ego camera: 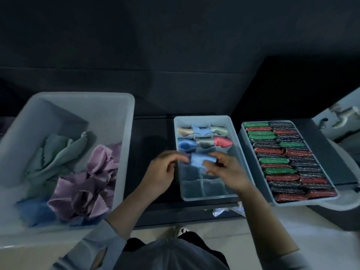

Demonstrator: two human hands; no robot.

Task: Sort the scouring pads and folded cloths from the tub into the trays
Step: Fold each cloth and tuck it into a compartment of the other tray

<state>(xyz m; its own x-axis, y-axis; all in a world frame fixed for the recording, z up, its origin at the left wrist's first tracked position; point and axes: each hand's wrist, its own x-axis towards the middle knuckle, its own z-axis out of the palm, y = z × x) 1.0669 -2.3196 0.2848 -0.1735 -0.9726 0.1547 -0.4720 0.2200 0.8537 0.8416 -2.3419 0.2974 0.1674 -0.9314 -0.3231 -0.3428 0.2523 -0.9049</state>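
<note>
A rolled light blue cloth (200, 161) hangs over the middle of the divided grey tray (241, 152). My left hand (163, 172) pinches its left end and my right hand (226, 170) grips its right end. The tray's far cells hold several folded cloths in cream, blue, grey and pink (223, 141); its near cells show bare bottoms. The big grey tub (124, 117) on the left holds loose purple (87, 184), green (56, 152) and blue (37, 211) cloths. A second tray (243, 133) on the right is packed with rows of green, red and dark scouring pads (286, 160).
Both trays sit on a dark surface with a dark wall behind. A white object (342, 115) stands at the far right. Pale floor and a shoe (181, 230) show below the table's near edge.
</note>
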